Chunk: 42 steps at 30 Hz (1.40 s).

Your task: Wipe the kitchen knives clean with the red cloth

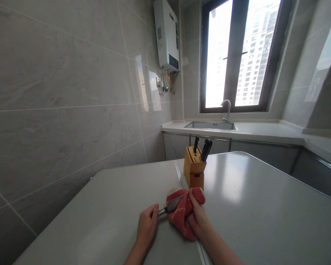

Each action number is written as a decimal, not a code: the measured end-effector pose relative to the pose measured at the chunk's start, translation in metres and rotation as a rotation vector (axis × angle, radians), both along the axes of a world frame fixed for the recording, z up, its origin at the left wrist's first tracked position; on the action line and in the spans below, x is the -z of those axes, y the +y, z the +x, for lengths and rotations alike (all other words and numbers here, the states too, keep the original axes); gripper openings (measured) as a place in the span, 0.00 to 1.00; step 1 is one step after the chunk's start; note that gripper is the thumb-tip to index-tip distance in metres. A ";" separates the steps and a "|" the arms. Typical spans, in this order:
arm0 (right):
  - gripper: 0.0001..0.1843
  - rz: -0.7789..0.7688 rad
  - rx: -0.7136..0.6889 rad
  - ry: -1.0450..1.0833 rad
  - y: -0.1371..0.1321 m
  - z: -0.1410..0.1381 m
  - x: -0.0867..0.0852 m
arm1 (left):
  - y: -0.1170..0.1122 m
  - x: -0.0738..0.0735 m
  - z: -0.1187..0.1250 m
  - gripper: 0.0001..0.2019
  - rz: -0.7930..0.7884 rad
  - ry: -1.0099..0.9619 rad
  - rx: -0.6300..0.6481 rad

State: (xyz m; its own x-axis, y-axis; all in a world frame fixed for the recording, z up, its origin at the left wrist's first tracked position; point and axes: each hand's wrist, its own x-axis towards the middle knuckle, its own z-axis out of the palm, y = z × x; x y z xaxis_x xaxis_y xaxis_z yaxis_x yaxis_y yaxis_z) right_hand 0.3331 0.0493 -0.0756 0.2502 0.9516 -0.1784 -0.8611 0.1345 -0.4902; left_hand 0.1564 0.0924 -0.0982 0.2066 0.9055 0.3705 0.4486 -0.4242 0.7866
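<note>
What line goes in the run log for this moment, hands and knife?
left hand: grips kitchen knife by handle | right hand: holds red cloth against blade | behind: wooden knife block | surface: grey table

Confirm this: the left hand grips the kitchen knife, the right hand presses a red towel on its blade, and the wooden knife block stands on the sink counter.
Wrong on the block's place: the wooden knife block stands on the grey table, just behind the red towel, not on the sink counter. The head view shows this. The rest holds: the left hand grips the kitchen knife, and the right hand presses the towel on its blade.
</note>
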 end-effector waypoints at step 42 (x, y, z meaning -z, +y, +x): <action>0.12 -0.022 -0.019 -0.036 -0.003 -0.005 0.002 | 0.002 0.000 0.003 0.21 -0.031 0.057 0.126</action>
